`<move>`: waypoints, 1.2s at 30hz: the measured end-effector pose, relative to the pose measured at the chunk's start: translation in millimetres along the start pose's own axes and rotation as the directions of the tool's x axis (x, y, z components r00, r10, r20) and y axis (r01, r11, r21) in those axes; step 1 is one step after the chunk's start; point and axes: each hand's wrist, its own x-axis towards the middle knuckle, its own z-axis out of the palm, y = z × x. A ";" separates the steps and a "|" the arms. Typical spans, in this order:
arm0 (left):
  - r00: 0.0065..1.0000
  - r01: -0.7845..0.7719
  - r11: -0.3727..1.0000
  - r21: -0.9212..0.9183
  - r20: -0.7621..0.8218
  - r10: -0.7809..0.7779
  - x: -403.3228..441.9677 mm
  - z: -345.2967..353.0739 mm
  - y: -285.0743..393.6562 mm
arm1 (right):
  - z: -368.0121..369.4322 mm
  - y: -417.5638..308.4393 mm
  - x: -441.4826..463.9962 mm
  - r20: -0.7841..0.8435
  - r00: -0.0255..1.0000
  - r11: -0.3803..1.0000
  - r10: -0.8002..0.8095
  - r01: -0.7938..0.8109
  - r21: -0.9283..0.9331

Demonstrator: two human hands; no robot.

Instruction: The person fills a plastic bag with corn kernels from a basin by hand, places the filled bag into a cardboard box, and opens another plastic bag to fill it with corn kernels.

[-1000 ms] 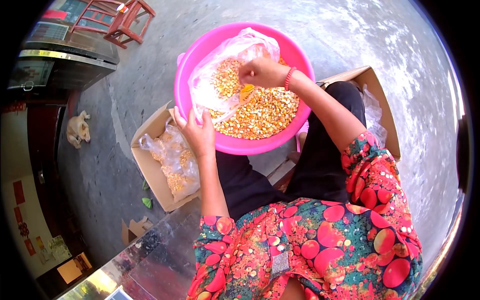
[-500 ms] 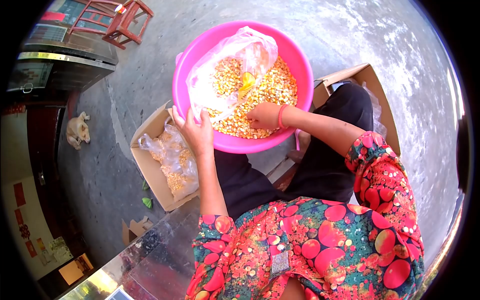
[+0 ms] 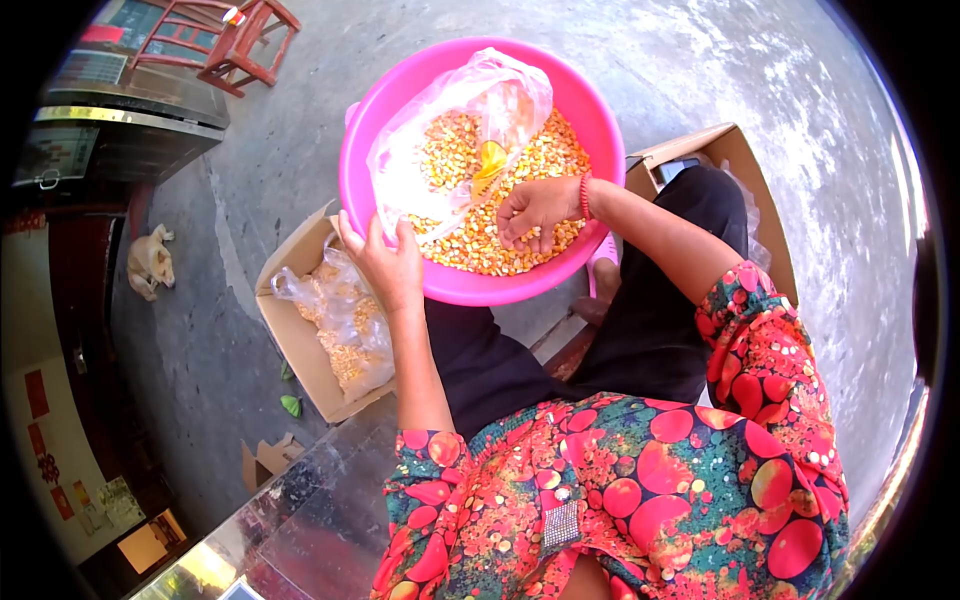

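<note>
- Head view: corn kernels (image 3: 480, 252) lie loose in a pink basin (image 3: 612, 120), spread over its near and right parts. They are mostly golden yellow and orange, with paler ends showing on many; they look dry and glossy.
- Head view: a clear plastic bag (image 3: 395, 160) lies open in the basin, against its left wall and towards the far rim. More kernels show inside it, and a yellow patch (image 3: 490, 160) marks its right side.
- Head view: the left hand (image 3: 392, 268) is at the basin's near-left rim, touching it, fingers spread and thumb apart, close to the bag's edge. Whether it also pinches the plastic cannot be told.
- Head view: the right hand (image 3: 538, 212), a red bracelet (image 3: 585, 196) at its wrist, is over the kernels near the basin's right side, fingers loosely curled down. Its fingertips are partly hidden, so whether they pinch kernels cannot be told.
- Head view: left of the basin, a cardboard box (image 3: 292, 335) holds clear bags (image 3: 345, 325) of pale yellow bits. Another open carton (image 3: 768, 205) stands to the right, beside the knee.
</note>
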 end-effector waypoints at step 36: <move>0.999 -0.035 0.999 0.035 -0.035 0.036 -0.6 3.3 -5.0 | -1.1 5.4 8.6 -0.068 0.996 0.987 0.051 -0.060 -0.148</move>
